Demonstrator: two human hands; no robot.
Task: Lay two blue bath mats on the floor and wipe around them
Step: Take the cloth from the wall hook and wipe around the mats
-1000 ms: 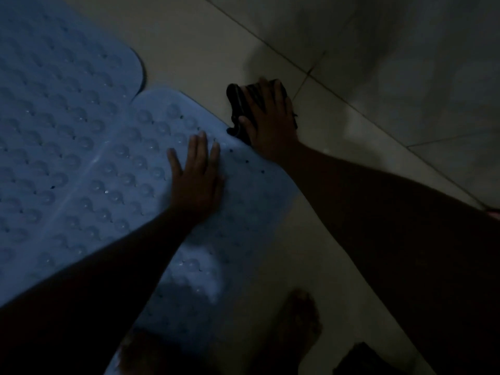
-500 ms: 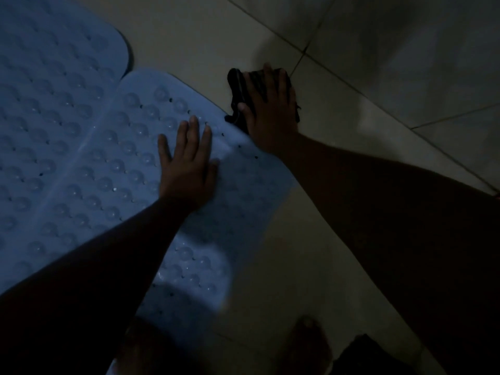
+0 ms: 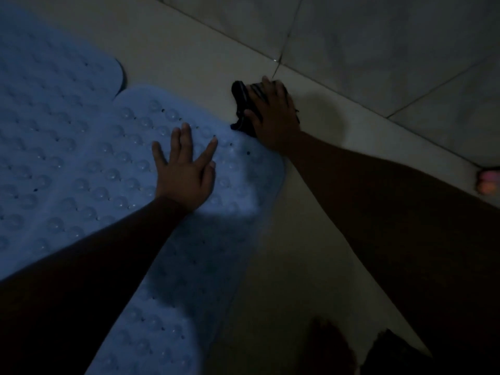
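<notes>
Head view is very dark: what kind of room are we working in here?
Probably a bathroom or other wet room. The floor is large pale tiles with grout lines, two blue studded bath mats lie on it, and the right hand presses a dark cloth to the tiles.

I am in a bathroom at home, I think. It is dark. The floor (image 3: 189,44) is made of big pale tiles with thin lines between them. Two blue rubber bath mats (image 3: 81,163) with little round bumps and small holes lie flat on it, side by side. My bare foot (image 3: 327,345) stands on the tiles.
</notes>
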